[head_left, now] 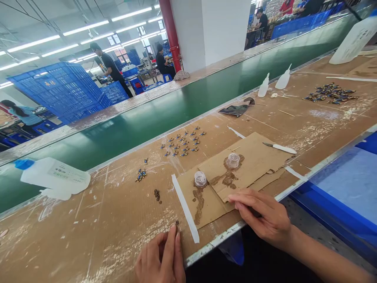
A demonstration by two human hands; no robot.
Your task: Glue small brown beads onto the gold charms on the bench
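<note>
My left hand (161, 255) is at the front of the brown worktop, its fingers closed with the tips at a small dark round piece (177, 223). Several similar dark pieces (157, 195) lie in a little heap just beyond. Over the near edge of a cardboard sheet (253, 157) is my right hand (262, 216), thumb and fingers pressed together; whatever may be between them is hidden. On the cardboard stand two small clear cups (200, 179) with wet brown stains around them. Small blue-and-gold figures (184, 142) are spread out farther back, and a tight cluster of them (141, 175) lies left.
A white-handled knife (284, 148) lies on the cardboard's right side. White bottles (55, 177) rest at left and at the far right (353, 41). A dark cloth (237, 108) and a larger figure pile (331, 93) lie right. Behind runs a green conveyor belt (165, 108); people work beyond.
</note>
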